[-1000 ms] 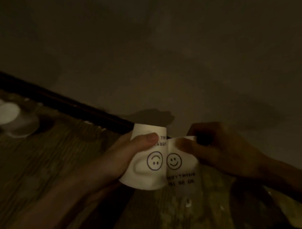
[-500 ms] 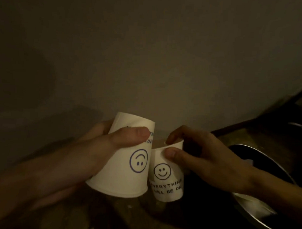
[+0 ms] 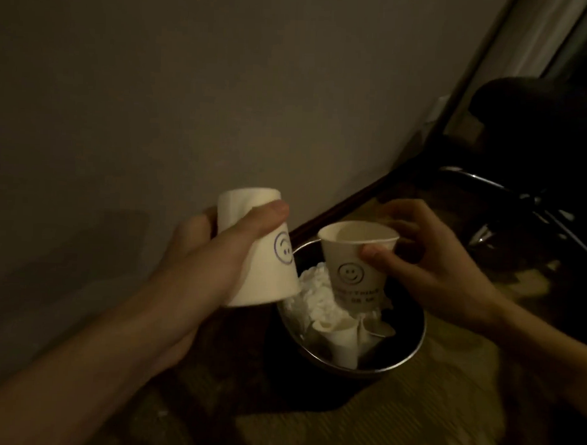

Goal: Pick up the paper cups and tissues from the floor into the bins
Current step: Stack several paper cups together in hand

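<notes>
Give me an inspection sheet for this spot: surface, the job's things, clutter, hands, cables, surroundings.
Surface: dim wooden floor running along a plain wall.
Job's things: upside-down cup in the left hand; upright cup in the right hand; both above the bin, which already holds tissues and crumpled cups.
Clutter: nothing seen on the floor in view.
Hands: left hand wraps its cup's body; right hand pinches its cup near the rim.
Cables: nothing seen.
Surroundings: dark chair with metal legs at right; too dim for detail.
</notes>
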Demonstrator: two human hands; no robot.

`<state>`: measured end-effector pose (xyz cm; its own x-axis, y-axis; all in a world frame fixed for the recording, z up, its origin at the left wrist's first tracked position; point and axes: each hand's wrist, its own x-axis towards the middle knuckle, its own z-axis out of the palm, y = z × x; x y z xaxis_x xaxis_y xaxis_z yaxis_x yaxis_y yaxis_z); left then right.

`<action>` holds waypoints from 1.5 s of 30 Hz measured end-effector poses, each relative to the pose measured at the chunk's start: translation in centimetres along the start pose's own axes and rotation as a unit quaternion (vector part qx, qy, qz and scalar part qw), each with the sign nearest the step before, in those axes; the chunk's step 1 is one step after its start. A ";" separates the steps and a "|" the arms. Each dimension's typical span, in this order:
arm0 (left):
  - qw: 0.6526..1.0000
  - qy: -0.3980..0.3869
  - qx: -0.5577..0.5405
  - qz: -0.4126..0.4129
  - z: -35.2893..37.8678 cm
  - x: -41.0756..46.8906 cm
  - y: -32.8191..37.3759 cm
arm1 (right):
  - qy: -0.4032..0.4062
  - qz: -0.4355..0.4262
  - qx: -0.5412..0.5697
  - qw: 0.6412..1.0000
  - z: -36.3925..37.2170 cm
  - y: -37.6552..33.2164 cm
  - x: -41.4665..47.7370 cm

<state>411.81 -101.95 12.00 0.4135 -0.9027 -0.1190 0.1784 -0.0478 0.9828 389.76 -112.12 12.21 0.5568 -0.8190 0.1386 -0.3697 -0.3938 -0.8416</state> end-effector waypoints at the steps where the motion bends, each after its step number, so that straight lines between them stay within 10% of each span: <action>1: 1.000 0.009 -0.002 -0.001 0.7 0.1 0.3 | 0.026 0.008 -0.020 0.999 -0.8 0.7 -0.3; 11: 0.985 0.140 0.051 0.089 6.0 -1.4 -5.0 | -0.005 0.043 -0.221 0.974 -2.3 7.5 -3.7; 23: 0.988 0.054 0.111 0.096 7.6 0.6 -6.8 | -0.218 0.086 -0.263 0.936 1.5 11.1 -3.4; 30: 0.979 0.030 0.168 0.109 7.7 2.8 -8.1 | -0.089 0.072 0.002 0.993 -0.1 7.5 -0.1; 40: 0.929 -0.043 0.368 0.011 7.4 4.8 -11.6 | -0.006 0.064 -0.116 0.991 1.8 11.2 1.9; 45: 0.849 -0.074 0.518 0.082 8.0 5.6 -12.1 | -0.033 0.065 -0.190 0.979 2.3 12.5 2.6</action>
<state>404.86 -109.88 0.62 0.2271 -0.9736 -0.0240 -0.7822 -0.1970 0.5911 388.28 -118.18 0.82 0.5288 -0.8487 -0.0020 -0.6835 -0.4245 -0.5939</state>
